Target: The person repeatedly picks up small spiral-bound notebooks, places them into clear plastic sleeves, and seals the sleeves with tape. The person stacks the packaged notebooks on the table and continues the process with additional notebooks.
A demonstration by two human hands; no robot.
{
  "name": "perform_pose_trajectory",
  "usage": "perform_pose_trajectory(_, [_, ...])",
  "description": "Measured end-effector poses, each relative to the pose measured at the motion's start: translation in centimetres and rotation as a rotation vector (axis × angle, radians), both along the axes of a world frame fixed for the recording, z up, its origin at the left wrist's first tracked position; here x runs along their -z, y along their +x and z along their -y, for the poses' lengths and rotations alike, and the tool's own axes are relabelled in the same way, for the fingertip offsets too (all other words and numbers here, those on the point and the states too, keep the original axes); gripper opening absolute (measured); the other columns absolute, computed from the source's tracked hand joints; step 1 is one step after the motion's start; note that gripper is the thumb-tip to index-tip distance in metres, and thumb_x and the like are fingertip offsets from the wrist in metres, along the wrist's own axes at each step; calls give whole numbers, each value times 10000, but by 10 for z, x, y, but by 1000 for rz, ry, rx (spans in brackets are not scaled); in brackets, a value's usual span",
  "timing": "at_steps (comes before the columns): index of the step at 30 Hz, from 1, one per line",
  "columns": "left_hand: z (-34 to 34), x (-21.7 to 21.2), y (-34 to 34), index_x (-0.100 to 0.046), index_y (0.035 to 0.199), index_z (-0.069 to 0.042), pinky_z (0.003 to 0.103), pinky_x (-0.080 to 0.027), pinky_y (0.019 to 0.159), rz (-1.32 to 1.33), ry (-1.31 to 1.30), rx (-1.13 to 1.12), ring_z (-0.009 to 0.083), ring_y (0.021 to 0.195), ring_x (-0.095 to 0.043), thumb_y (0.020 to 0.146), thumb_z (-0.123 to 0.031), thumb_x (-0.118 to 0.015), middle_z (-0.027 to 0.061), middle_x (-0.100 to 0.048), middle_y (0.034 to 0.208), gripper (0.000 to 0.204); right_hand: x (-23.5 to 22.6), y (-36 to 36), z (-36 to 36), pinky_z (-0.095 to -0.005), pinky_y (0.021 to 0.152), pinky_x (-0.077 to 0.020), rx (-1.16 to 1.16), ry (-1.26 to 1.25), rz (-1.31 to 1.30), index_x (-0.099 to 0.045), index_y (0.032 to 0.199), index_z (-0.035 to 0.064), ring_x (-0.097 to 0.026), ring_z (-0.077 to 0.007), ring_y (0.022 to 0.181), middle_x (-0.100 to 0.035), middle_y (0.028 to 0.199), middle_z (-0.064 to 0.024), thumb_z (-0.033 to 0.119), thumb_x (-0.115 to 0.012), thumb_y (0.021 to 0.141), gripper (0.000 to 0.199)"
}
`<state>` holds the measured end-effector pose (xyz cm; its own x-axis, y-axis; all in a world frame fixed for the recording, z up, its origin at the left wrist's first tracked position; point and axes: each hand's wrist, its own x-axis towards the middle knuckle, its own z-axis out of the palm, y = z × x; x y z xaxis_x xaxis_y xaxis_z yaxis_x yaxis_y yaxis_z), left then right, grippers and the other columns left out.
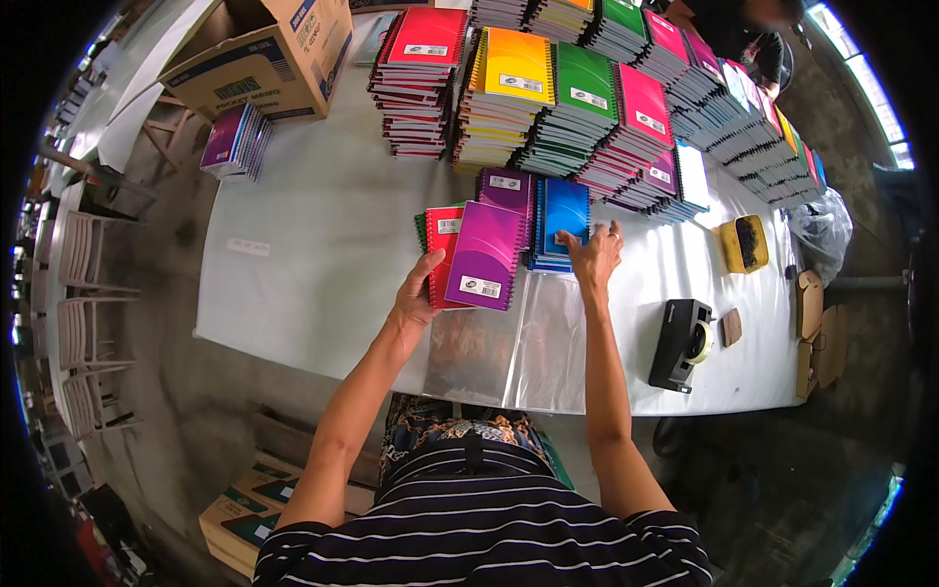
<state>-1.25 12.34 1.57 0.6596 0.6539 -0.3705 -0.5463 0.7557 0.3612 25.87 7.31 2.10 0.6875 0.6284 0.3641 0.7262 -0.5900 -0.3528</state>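
Note:
My left hand (419, 289) grips a small fan of spiral notebooks by their lower left edge. On top lies a purple notebook (484, 249), with a red notebook (442, 256) under it and a green edge showing beneath. My right hand (594, 259) is at a short stack of blue notebooks (564, 210). Its thumb touches the top cover near the lower right, while the other fingers are apart, off the stack's right side. Directly behind the fan sits a stack of dark purple notebooks (506, 186), partly covered by it.
Tall stacks of red (421, 49), yellow (514, 68), green and pink notebooks line the table's far side. A carton (284, 59) stands far left near purple packs (233, 142). At right are a tape dispenser (675, 342) and yellow container (736, 245). Another person (758, 49) is behind.

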Motion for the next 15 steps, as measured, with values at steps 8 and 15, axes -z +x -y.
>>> perform_pose_trajectory(8, [6,-4,17,-448,1352,-29,409,-515,954,-72,213,139,231,1125,-592,786,-587,-695,140,-570,1265,833,-101,51,10,-316,755,-489,-591,344,-389,-679,992,3,-619,-197,807,-646,880,-103,-6,-690,786,207])
perform_pose_trajectory(15, [48,-16,72,-376,1421,-54,442,-469,1008,-7,91,305,264,1207,-540,811,-709,-509,128,-523,1351,905,-174,33,-27,-336,863,-499,-1446,-419,-523,-708,1008,9,-645,-238,905,-682,1029,-113,43,-733,769,242])
